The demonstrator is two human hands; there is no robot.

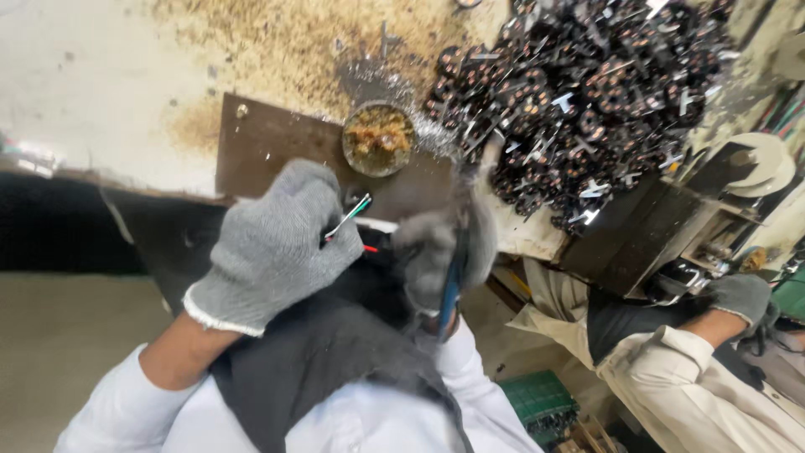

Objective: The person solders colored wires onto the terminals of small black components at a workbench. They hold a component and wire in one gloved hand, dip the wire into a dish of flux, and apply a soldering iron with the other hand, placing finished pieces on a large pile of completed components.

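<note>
The left hand (272, 243), in a grey knit glove, is clenched around a small bundle of thin wires (350, 216): white, green and red strands poke out past the fingers toward the middle of the bench. Just right of it, the right hand (440, 252), gloved the same and blurred by motion, grips a blue-handled tool (451, 285) that looks like pliers or cutters; its tip sits close to the wire ends, though the blur hides whether it touches them. Judging by this, one wired part is being worked at the lap edge of the bench, and nothing shows it finished.

Behind the hands lies one brown board (268, 143), and on its far edge one round tin (379, 138) of brownish paste. Further right, a heap of dark wound coils (587, 92) with metal tabs covers the bench; there are far too many to count, easily dozens, and I cannot tell which are done and which are waiting.

At the far right a co-worker's gloved hand (742, 298) and pale sleeve (671, 352) rest near a dark machine (646, 239)
</note>
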